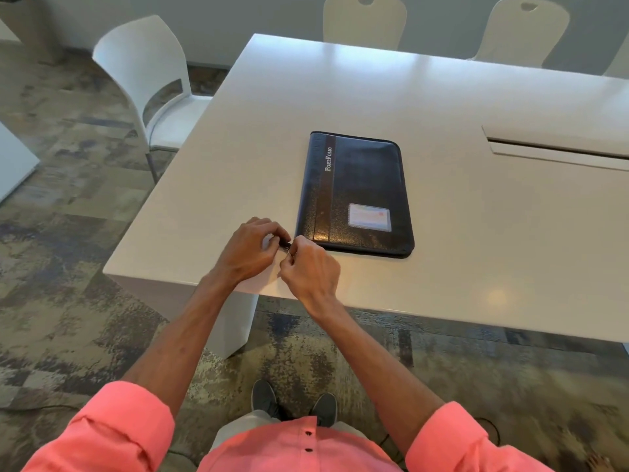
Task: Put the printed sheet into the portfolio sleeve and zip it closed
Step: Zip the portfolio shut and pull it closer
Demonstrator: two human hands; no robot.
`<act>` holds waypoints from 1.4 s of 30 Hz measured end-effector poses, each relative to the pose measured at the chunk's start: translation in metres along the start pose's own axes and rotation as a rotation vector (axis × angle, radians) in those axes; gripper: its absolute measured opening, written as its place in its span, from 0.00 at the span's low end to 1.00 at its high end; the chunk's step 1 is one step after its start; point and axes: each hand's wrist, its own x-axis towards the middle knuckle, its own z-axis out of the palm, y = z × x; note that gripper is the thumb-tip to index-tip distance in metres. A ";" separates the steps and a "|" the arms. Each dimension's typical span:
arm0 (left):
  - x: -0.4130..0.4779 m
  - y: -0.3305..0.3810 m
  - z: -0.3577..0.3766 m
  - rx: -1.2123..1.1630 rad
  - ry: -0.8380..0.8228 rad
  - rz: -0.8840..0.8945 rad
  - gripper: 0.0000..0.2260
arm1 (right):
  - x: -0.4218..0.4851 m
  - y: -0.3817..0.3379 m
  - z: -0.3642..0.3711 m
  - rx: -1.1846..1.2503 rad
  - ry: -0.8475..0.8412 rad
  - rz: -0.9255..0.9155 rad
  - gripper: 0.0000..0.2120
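Head view: portfolio (355, 194) lies flat and shut at frame centre on the white table (476, 233), clear tabletop all round. Left hand (253, 248) and right hand (311, 267), just lower left of its near corner by the table's front edge, pinch a small dark item (287, 246); identity unclear. Sheet not visible.

White table (476, 250), three chairs (149, 80), patterned carpet (68, 233).

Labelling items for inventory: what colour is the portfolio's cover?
Black, with white lettering; the portfolio shows best in the head view.
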 end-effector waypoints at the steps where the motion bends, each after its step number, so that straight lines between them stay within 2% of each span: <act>1: 0.000 0.001 0.001 0.007 -0.002 0.013 0.10 | 0.000 0.001 0.000 0.001 0.005 0.003 0.05; 8: -0.006 0.001 0.003 0.042 -0.029 0.073 0.11 | -0.001 0.004 0.006 0.000 0.066 -0.009 0.09; 11: -0.005 -0.002 0.004 0.050 -0.012 0.081 0.07 | 0.001 0.006 0.006 0.017 0.074 0.006 0.10; 20: -0.005 0.001 0.005 0.101 0.039 -0.017 0.03 | 0.006 0.017 -0.006 0.004 0.091 0.072 0.08; 26: -0.004 0.006 0.009 0.159 0.084 -0.020 0.01 | 0.003 0.033 -0.013 -0.039 0.142 0.087 0.09; 32: -0.003 0.006 0.012 0.189 0.091 -0.026 0.03 | 0.001 0.054 -0.020 -0.069 0.172 0.114 0.08; 37: 0.001 0.004 0.012 0.213 0.064 -0.012 0.05 | 0.001 0.085 -0.040 -0.103 0.182 0.230 0.08; 42: 0.010 0.007 0.013 0.234 0.046 -0.029 0.07 | -0.003 0.112 -0.053 -0.111 0.267 0.286 0.09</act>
